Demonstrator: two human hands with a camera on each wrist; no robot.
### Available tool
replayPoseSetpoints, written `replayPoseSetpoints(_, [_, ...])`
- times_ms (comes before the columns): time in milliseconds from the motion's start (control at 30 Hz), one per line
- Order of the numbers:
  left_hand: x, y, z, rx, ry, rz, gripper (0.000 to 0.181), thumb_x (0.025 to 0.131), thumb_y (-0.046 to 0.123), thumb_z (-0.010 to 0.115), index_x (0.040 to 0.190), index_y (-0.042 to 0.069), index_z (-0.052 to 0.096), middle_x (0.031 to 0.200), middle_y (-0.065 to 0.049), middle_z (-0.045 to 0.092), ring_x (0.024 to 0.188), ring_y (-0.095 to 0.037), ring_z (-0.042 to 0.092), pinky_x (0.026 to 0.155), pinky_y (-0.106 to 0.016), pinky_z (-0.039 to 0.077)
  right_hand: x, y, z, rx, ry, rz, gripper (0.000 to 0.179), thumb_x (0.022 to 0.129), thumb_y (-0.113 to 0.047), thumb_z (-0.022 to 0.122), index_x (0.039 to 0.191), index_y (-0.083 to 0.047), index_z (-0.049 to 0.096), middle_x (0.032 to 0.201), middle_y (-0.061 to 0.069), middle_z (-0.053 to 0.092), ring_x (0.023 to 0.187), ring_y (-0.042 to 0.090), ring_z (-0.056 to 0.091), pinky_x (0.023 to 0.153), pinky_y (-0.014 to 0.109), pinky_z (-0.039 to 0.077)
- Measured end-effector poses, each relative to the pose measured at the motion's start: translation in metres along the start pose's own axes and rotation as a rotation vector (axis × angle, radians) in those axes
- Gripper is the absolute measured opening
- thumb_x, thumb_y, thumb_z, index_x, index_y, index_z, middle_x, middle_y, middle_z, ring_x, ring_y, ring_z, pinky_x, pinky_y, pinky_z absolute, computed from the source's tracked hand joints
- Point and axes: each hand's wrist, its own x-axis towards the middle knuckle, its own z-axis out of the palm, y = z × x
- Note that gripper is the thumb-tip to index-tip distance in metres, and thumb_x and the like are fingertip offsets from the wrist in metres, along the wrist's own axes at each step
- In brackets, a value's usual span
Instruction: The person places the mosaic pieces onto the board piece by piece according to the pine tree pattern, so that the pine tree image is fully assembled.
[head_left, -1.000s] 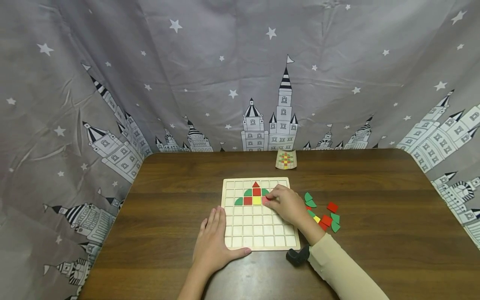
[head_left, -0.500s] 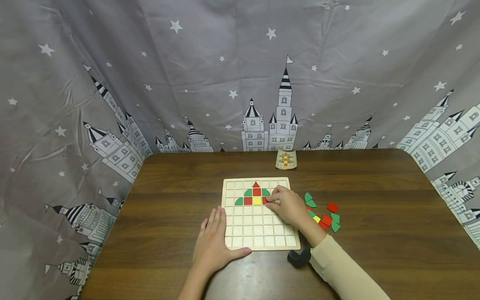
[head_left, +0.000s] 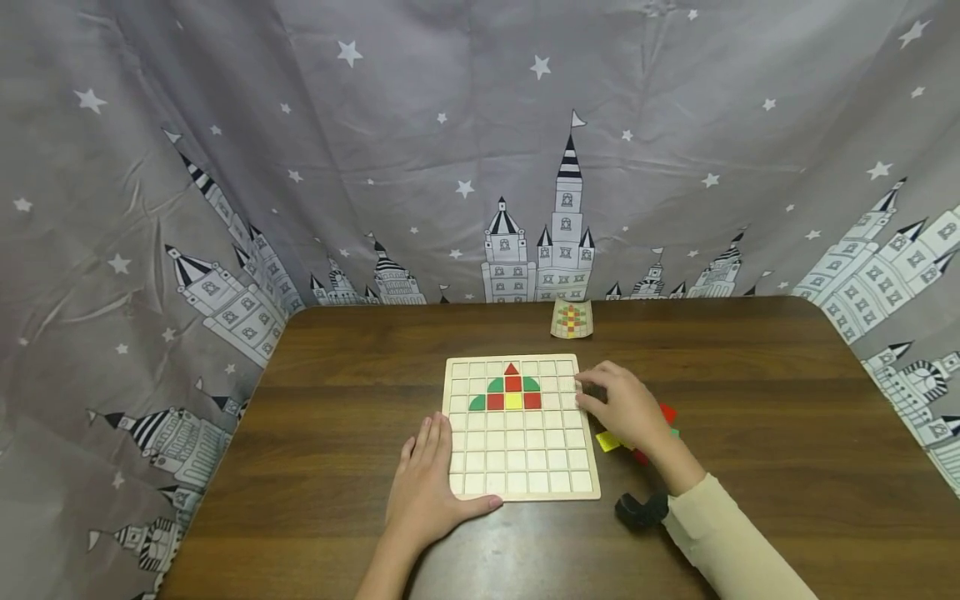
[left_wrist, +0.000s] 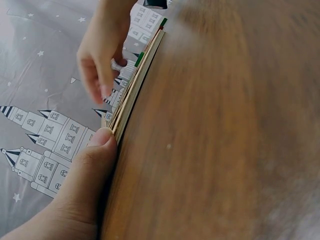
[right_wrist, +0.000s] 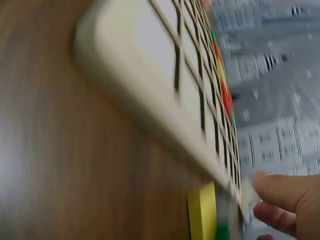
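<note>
A pale wooden grid board (head_left: 517,462) lies on the table, its upper cells filled with a red triangle (head_left: 512,369), red squares, a yellow square (head_left: 513,402) and green quarter-round pieces. My left hand (head_left: 426,479) rests against the board's left edge, fingers straight, thumb along the near edge. My right hand (head_left: 626,408) hovers just past the board's right edge, thumb and fingers apart with nothing visible between them. Beneath it lie loose pieces, partly hidden, among them a yellow one (head_left: 608,442) and a red one (head_left: 667,412). The right wrist view is blurred.
A small pattern card (head_left: 572,320) stands at the table's far edge in front of a grey castle-print curtain (head_left: 420,150). A black device (head_left: 640,510) sits by my right wrist. Brown tabletop (head_left: 345,400) surrounds the board.
My right hand has let go of a red square, which now lies in its cell right of the yellow one, and moved right toward the loose pieces. My left hand stays put.
</note>
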Motion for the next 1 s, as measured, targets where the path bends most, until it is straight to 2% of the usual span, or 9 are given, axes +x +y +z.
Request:
replayPoseSetpoints(67, [0.000, 0.000, 0.000, 0.000, 0.001, 0.002, 0.142, 0.058, 0.097, 0.053, 0.159, 0.007, 0.014, 0.167, -0.008, 0.013, 0.156, -0.025, 0.012, 0.124, -0.045, 0.016, -0.003, 0.012, -0.008, -0.018, 0.004, 0.023, 0.037, 0.092, -0.025, 0.071, 0.127, -0.012, 0.068, 0.115, 0.007, 0.066, 0.105, 0.027, 0.062, 0.088, 0.049, 0.053])
replayPoseSetpoints(133, [0.000, 0.000, 0.000, 0.000, 0.004, 0.005, 0.142, 0.058, 0.097, 0.053, 0.159, 0.007, 0.014, 0.167, -0.008, 0.014, 0.156, -0.025, 0.012, 0.124, -0.045, 0.016, -0.005, 0.024, -0.015, -0.029, 0.002, 0.034, 0.038, 0.093, -0.022, 0.070, 0.129, -0.010, 0.067, 0.116, 0.010, 0.065, 0.104, 0.029, 0.061, 0.087, 0.050, 0.053])
replayPoseSetpoints(333, [0.000, -0.001, 0.000, 0.006, 0.008, 0.005, 0.142, 0.057, 0.098, 0.052, 0.159, 0.006, 0.014, 0.167, -0.008, 0.014, 0.156, -0.025, 0.012, 0.124, -0.045, 0.016, -0.008, 0.045, -0.025, -0.064, -0.032, 0.072, 0.032, 0.095, -0.020, 0.067, 0.126, -0.013, 0.070, 0.109, 0.007, 0.062, 0.091, 0.023, 0.059, 0.073, 0.036, 0.049])
replayPoseSetpoints(467, [0.000, -0.001, 0.000, -0.001, 0.010, 0.007, 0.142, 0.057, 0.098, 0.053, 0.159, 0.006, 0.014, 0.167, -0.009, 0.014, 0.156, -0.025, 0.012, 0.124, -0.046, 0.016, -0.008, 0.048, -0.028, -0.069, -0.027, 0.087, 0.029, 0.094, -0.022, 0.068, 0.121, -0.014, 0.073, 0.106, 0.005, 0.063, 0.089, 0.022, 0.060, 0.070, 0.035, 0.049])
replayPoseSetpoints(700, [0.000, 0.000, 0.001, -0.002, 0.009, 0.005, 0.142, 0.057, 0.099, 0.051, 0.159, 0.007, 0.014, 0.167, -0.008, 0.013, 0.156, -0.025, 0.012, 0.124, -0.045, 0.016, -0.009, 0.048, -0.032, -0.121, 0.019, 0.128, 0.026, 0.090, -0.031, 0.073, 0.108, -0.013, 0.075, 0.107, 0.006, 0.067, 0.097, 0.030, 0.063, 0.077, 0.049, 0.053])
replayPoseSetpoints(833, [0.000, 0.000, 0.001, -0.004, 0.011, 0.007, 0.143, 0.057, 0.098, 0.052, 0.159, 0.006, 0.014, 0.167, -0.008, 0.014, 0.156, -0.025, 0.012, 0.124, -0.045, 0.016, -0.009, 0.049, -0.034, -0.153, 0.023, 0.154, 0.026, 0.088, -0.036, 0.074, 0.100, -0.013, 0.075, 0.104, 0.007, 0.068, 0.094, 0.031, 0.063, 0.075, 0.051, 0.053])
replayPoseSetpoints(900, [0.000, 0.000, 0.001, -0.003, 0.010, 0.006, 0.143, 0.057, 0.098, 0.052, 0.159, 0.006, 0.013, 0.167, -0.008, 0.013, 0.156, -0.025, 0.012, 0.124, -0.045, 0.016, -0.008, 0.049, -0.034, -0.156, 0.022, 0.155, 0.028, 0.088, -0.038, 0.074, 0.100, -0.013, 0.074, 0.104, 0.007, 0.068, 0.094, 0.031, 0.063, 0.075, 0.051, 0.053])
replayPoseSetpoints(1000, [-0.001, 0.000, 0.002, 0.000, 0.006, 0.006, 0.142, 0.057, 0.098, 0.052, 0.159, 0.006, 0.013, 0.167, -0.009, 0.013, 0.156, -0.025, 0.012, 0.124, -0.046, 0.016, -0.008, 0.051, -0.034, -0.145, 0.007, 0.135, 0.032, 0.091, -0.039, 0.071, 0.111, -0.013, 0.074, 0.107, 0.007, 0.068, 0.096, 0.030, 0.063, 0.076, 0.051, 0.053])
